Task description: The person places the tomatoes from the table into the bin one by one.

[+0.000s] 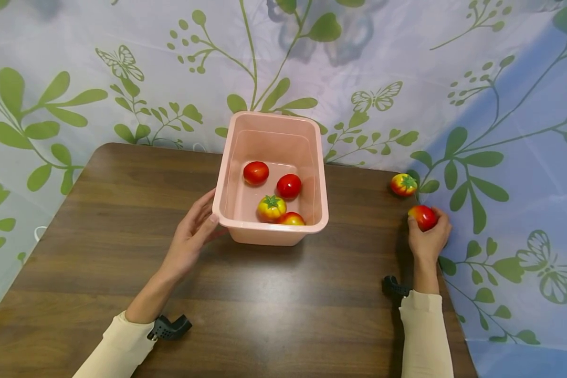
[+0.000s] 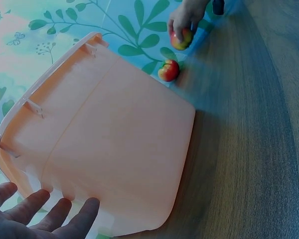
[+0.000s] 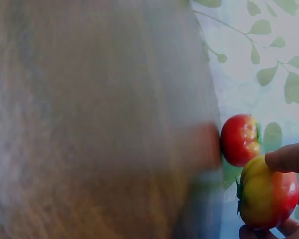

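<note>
A pink plastic bin (image 1: 277,233) holds several red and yellow tomatoes, among them a red tomato (image 1: 256,173) and a yellow tomato with green leaves (image 1: 271,208). My left hand (image 1: 191,231) is at the bin's left side, its thumb at the rim; in the left wrist view its straight fingers (image 2: 82,219) touch the outer wall. At the table's right edge my right hand (image 1: 429,239) grips a red-yellow tomato (image 1: 423,217) between thumb and fingers. Just beyond that hand lies another red-yellow tomato (image 1: 403,185), also visible in the right wrist view.
The brown wooden table (image 1: 123,220) carries everything. A leaf-patterned curtain (image 1: 160,68) hangs along its back and right edges, close to the right hand. Each wrist wears a black band with a mount (image 1: 170,328). Part of the right wrist view is blurred.
</note>
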A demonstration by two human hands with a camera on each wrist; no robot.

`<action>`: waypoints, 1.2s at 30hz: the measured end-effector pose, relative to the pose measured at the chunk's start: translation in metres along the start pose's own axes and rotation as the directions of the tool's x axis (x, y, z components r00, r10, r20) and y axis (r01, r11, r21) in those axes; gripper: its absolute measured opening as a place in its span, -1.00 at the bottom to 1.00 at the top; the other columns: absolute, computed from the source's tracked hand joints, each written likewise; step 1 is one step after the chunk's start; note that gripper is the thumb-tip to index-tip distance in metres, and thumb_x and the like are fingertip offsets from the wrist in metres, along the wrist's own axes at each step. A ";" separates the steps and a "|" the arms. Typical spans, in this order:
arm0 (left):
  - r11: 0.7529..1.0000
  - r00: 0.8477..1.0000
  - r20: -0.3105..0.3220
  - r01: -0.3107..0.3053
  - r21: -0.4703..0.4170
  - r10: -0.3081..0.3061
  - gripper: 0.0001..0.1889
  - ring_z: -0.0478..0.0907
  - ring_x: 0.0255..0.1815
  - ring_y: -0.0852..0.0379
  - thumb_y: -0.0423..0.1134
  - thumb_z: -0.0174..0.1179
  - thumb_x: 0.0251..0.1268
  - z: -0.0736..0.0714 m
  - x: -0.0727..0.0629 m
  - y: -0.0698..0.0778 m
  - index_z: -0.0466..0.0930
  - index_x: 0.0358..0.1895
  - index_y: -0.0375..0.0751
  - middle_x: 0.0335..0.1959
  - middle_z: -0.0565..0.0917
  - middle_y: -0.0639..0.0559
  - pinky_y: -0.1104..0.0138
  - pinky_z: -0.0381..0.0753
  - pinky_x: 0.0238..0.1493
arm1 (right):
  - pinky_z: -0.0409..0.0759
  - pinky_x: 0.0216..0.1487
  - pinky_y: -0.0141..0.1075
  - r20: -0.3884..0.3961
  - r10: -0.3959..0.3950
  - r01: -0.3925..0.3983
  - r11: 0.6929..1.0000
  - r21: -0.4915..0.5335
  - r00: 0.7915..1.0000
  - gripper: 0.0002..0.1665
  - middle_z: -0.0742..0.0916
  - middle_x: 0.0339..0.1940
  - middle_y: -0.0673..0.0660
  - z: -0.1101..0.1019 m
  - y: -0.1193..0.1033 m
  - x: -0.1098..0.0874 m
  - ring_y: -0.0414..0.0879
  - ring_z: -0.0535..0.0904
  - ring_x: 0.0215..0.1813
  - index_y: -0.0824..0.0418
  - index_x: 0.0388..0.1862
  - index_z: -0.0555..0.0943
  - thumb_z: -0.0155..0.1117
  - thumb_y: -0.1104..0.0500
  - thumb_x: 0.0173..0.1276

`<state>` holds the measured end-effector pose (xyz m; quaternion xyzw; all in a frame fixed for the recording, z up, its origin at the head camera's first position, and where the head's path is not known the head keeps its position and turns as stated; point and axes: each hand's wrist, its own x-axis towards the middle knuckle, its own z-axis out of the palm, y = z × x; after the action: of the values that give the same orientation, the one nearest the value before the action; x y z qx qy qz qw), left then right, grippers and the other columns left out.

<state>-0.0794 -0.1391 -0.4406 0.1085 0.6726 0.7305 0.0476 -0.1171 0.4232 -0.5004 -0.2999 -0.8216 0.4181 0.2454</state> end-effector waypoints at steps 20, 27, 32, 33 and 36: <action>1.000 1.000 -0.006 0.006 0.009 -0.006 -0.41 0.48 0.60 -0.01 -0.22 -0.01 0.78 0.000 0.000 -0.001 0.17 0.74 0.10 0.73 0.30 -0.16 0.14 0.78 0.32 | 0.41 0.56 -0.12 0.011 -0.084 0.083 0.993 0.083 0.996 -0.24 0.48 0.48 0.27 0.013 -0.023 -0.029 0.05 0.40 0.47 0.10 0.53 0.48 0.50 0.12 0.38; 1.000 1.000 -0.007 0.015 0.015 -0.015 -0.41 0.48 0.60 -0.07 -0.20 -0.01 0.78 0.000 0.000 -0.001 0.17 0.74 0.11 0.73 0.30 -0.12 0.11 0.78 0.32 | 0.42 0.13 -0.47 0.021 -0.125 0.123 0.988 0.095 0.992 -0.27 0.51 0.41 0.21 0.015 -0.041 -0.041 -0.23 0.38 0.23 0.05 0.52 0.51 0.52 0.07 0.40; 1.000 1.000 -0.007 0.020 0.020 -0.019 -0.41 0.43 0.63 -0.17 -0.19 -0.01 0.79 0.000 0.000 -0.001 0.17 0.74 0.13 0.74 0.29 -0.09 0.12 0.78 0.32 | 0.54 0.08 -0.55 0.052 -0.147 0.138 0.981 0.136 0.988 -0.28 0.50 0.39 0.12 0.016 -0.056 -0.051 -0.25 0.43 0.21 -0.05 0.52 0.51 0.52 0.06 0.41; 1.000 1.000 -0.008 0.020 0.021 -0.020 -0.41 0.42 0.64 -0.19 -0.19 -0.02 0.79 0.000 0.000 0.000 0.17 0.74 0.13 0.74 0.29 -0.09 0.12 0.78 0.32 | 0.55 0.09 -0.55 0.059 -0.157 0.147 0.978 0.146 0.986 -0.28 0.50 0.38 0.11 0.016 -0.059 -0.053 -0.24 0.44 0.21 -0.05 0.52 0.51 0.52 0.06 0.41; 1.000 1.000 -0.010 0.020 0.021 -0.020 -0.41 0.39 0.65 -0.23 -0.19 -0.02 0.79 0.000 0.000 0.000 0.17 0.74 0.13 0.75 0.28 -0.07 0.14 0.78 0.31 | 0.56 0.11 -0.54 0.073 -0.197 0.183 0.969 0.164 0.978 -0.28 0.51 0.34 0.08 0.018 -0.069 -0.058 -0.25 0.46 0.21 -0.04 0.52 0.52 0.52 0.08 0.41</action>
<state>-0.0790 -0.1388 -0.4402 0.0986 0.6817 0.7232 0.0504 -0.1082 0.3405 -0.4609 -0.1808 -0.8212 0.4689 0.2703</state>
